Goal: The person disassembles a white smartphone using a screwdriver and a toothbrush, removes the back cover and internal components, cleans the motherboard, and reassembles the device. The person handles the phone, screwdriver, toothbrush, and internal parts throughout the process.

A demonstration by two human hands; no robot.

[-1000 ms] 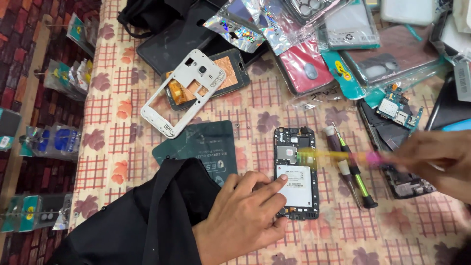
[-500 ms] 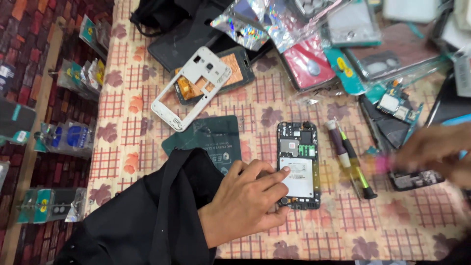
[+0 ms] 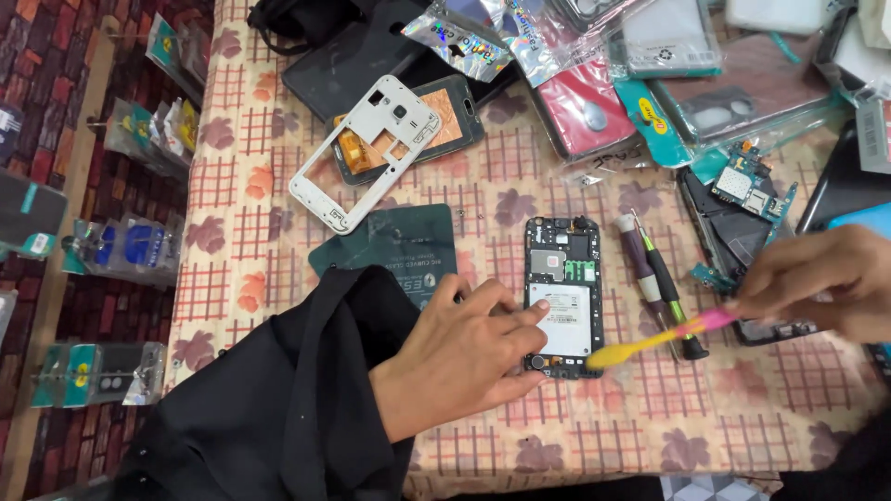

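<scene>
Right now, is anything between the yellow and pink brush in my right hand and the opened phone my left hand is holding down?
Nothing visible. The brush head already sits at the opened phone's lower right corner. The screwdrivers lie beside the phone, under the brush handle, not blocking it.

Open checked cloth of the bench [image 3: 278, 167] left of the opened phone [image 3: 563, 297], beyond the dark green card [image 3: 394, 246] and the white phone frame [image 3: 362, 153]; more bare cloth below the phone along the near edge. Blocked close on the phone's left by the left hand [image 3: 459, 357] and its black sleeve [image 3: 278, 399], on its right by two screwdrivers [image 3: 661, 278] and the yellow-and-pink toothbrush [image 3: 650, 339] in the right hand [image 3: 821, 278]. Crowded above and right of the phone: bagged phone covers [image 3: 668, 42], a red case [image 3: 585, 111], a small circuit board [image 3: 752, 186].
</scene>
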